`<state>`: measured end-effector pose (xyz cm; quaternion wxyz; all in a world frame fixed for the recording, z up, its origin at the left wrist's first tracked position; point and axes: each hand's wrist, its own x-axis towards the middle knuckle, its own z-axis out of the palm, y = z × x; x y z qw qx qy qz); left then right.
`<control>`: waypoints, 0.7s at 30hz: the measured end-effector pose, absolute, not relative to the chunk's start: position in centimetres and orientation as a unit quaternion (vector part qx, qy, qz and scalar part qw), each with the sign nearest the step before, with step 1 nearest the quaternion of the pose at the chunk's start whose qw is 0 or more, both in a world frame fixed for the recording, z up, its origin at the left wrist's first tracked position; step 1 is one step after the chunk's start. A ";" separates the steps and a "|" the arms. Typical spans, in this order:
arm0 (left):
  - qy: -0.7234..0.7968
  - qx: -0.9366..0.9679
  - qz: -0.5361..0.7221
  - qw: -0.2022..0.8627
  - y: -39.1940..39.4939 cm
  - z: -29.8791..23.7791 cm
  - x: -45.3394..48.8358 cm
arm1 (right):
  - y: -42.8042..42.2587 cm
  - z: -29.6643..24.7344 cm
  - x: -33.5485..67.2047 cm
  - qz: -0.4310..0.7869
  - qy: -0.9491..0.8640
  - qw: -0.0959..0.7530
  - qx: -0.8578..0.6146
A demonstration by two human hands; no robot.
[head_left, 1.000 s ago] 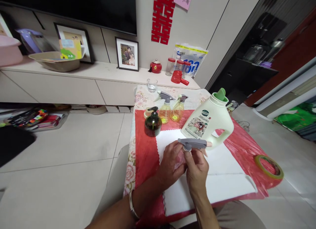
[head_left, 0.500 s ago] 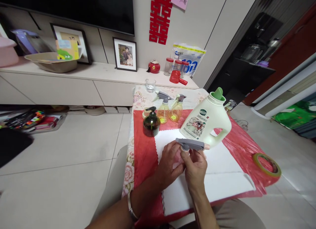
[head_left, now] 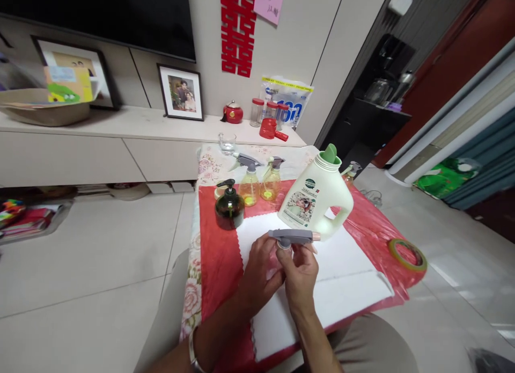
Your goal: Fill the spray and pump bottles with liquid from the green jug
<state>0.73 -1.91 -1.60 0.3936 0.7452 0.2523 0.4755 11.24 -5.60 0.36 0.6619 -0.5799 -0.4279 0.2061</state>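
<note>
Over the white cloth [head_left: 346,287] I hold a small spray bottle between both hands. My left hand [head_left: 257,273] wraps round its body, which is mostly hidden by the fingers. My right hand [head_left: 298,271] grips the neck just below the grey trigger spray head [head_left: 292,236], whose pinkish nozzle points right. A large white detergent jug [head_left: 316,198] with a green spout stands just beyond the spray head.
On the red table cover [head_left: 215,249] stand a dark green pump bottle [head_left: 228,207] and two yellowish spray bottles [head_left: 250,184]. A roll of tape [head_left: 407,254] lies at the right edge. A glass [head_left: 227,143] stands at the table's far end. Behind is a low cabinet [head_left: 120,142] with jars and photo frames.
The camera has swung to the right, so everything sits further left in view. Both hands keep the same hold on the spray bottle.
</note>
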 end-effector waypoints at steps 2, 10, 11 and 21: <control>0.245 0.745 0.475 0.400 -1.8 -1.7 0.7 | -5.7 0.6 11.2 0.208 -0.435 0.658 -0.578; 0.260 0.728 0.471 0.425 -2.0 -1.7 0.9 | -5.9 1.1 11.4 0.226 -0.447 0.642 -0.581; 0.259 0.726 0.473 0.428 -2.1 -1.6 0.9 | -5.8 1.0 11.2 0.220 -0.440 0.647 -0.583; 0.253 0.728 0.472 0.428 -1.9 -2.3 1.0 | -6.0 1.8 11.8 0.233 -0.477 0.629 -0.568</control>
